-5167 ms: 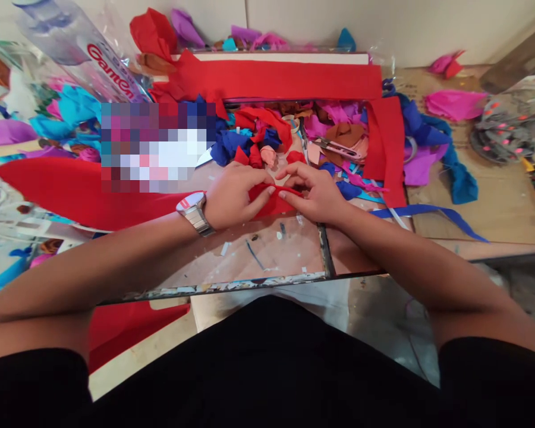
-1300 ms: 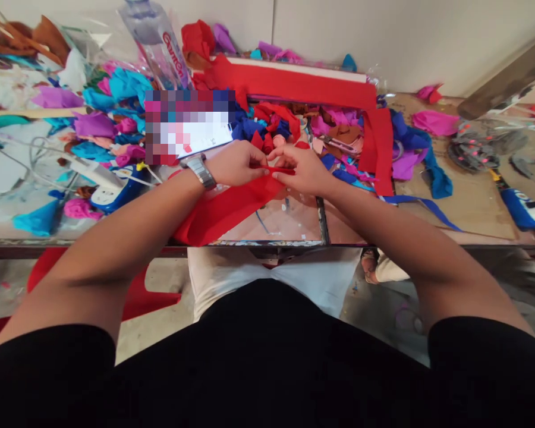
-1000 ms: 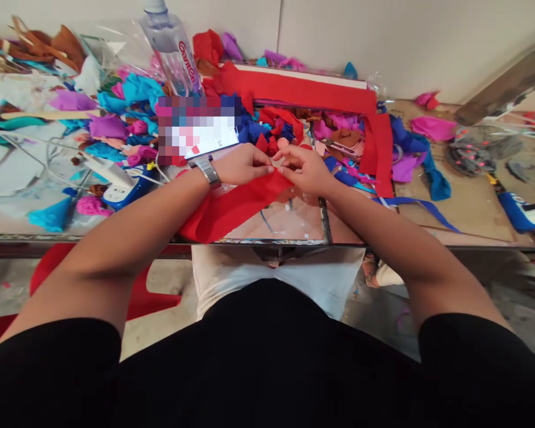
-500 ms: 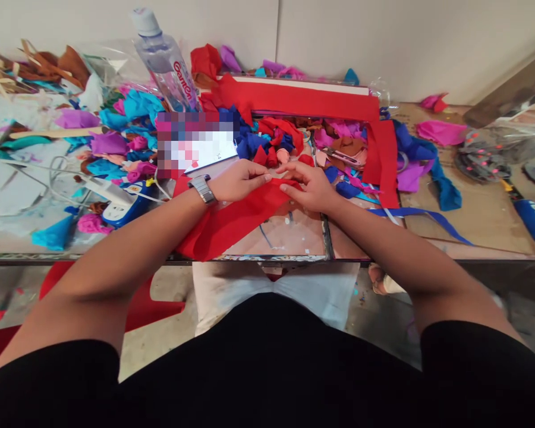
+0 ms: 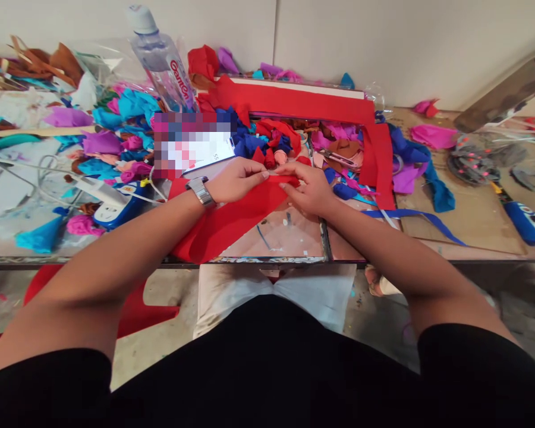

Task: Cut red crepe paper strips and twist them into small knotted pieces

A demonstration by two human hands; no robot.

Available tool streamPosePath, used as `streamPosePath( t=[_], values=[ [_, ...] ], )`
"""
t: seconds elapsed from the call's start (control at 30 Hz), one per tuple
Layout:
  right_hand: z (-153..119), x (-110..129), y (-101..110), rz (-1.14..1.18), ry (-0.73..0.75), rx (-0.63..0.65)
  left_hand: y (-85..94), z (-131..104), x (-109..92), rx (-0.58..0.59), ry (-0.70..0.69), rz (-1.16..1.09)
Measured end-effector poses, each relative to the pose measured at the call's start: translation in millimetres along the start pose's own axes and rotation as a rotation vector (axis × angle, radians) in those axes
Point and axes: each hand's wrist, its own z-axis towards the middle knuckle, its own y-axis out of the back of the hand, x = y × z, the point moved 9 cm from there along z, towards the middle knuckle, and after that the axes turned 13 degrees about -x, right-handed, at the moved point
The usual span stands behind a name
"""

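Note:
A wide strip of red crepe paper (image 5: 232, 223) slants from the table's front edge up to my hands. My left hand (image 5: 238, 179), with a metal watch on the wrist, pinches the strip's upper edge between thumb and fingers. Facing it, my right hand (image 5: 307, 187) has its fingers curled over the strip's far end, the thumb pressed underneath. The fingertips of both hands nearly meet. Just beyond them lie small rolled red and peach paper pieces (image 5: 280, 157). A phone (image 5: 209, 151), partly blurred out, rests behind my left wrist.
A plastic water bottle (image 5: 163, 68) stands at the back left. Crumpled coloured paper (image 5: 102, 142) and a blue power strip (image 5: 120, 205) cover the left side. A long red strip (image 5: 294, 101) lies along the back. A box cutter (image 5: 339, 157) and cardboard (image 5: 472, 220) are on the right.
Both hands stay on the red strip with only small finger shifts; the right fingers are curled a little more. The whole view has shifted slightly.

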Motion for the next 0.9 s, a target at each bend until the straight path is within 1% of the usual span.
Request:
streamPosePath(
  t=[0.1, 0.27, 0.47, 0.63, 0.8, 0.9],
  values=[
    [1, -2, 3, -0.023, -0.010, -0.034, -2.7, -1, 0, 0.002, 0.004, -0.023],
    [-1, 6, 5, -0.044, 0.062, -0.056, -6.6, -2, 0, -0.022, -0.011, -0.121],
    [-2, 16, 10, -0.032, 0.151, -0.082, -2.4, -2, 0, -0.067, 0.004, -0.150],
    [-2, 18, 10, -0.063, 0.178, -0.086, -2.8, -2, -2, -0.086, -0.015, -0.198],
    [-4, 23, 11, -0.029, 0.279, -0.138, -2.7, -2, -2, -0.127, -0.051, -0.213],
    [-4, 26, 13, -0.015, 0.305, -0.160, -3.2, -2, -2, -0.128, -0.052, -0.208]
  ],
)
